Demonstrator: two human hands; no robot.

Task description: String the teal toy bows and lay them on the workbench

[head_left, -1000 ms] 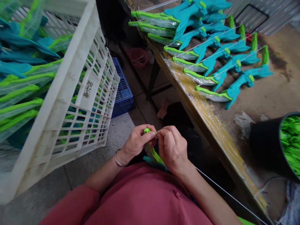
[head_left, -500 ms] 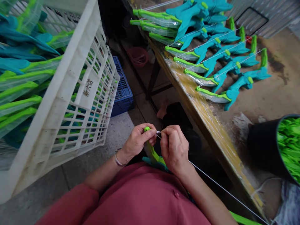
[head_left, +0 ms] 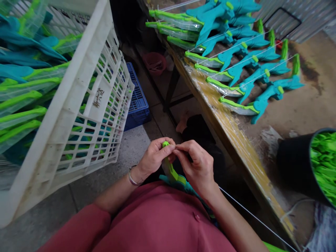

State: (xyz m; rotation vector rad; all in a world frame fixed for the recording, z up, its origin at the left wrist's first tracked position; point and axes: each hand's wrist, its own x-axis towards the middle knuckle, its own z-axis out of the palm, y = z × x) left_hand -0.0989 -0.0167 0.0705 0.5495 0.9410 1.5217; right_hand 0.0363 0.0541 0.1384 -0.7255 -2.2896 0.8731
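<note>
My left hand (head_left: 154, 157) is closed round the upper end of a green and teal toy bow (head_left: 170, 171) that rests against my lap. My right hand (head_left: 198, 164) pinches a thin white string (head_left: 252, 218) right at the bow's green tip (head_left: 165, 144), fingertips touching those of the left hand. The string runs down to the right past my forearm. A silver bracelet sits on my left wrist.
A white slatted crate (head_left: 86, 105) full of bagged bows stands at left, a blue crate (head_left: 138, 101) behind it. On the workbench (head_left: 225, 122) at right lie several strung teal bows (head_left: 252, 73). A black bucket (head_left: 294, 157) of green parts sits at far right.
My right hand moved back in to the bow's tip after drawing the string a little away. The left hand kept its grip on the bow.
</note>
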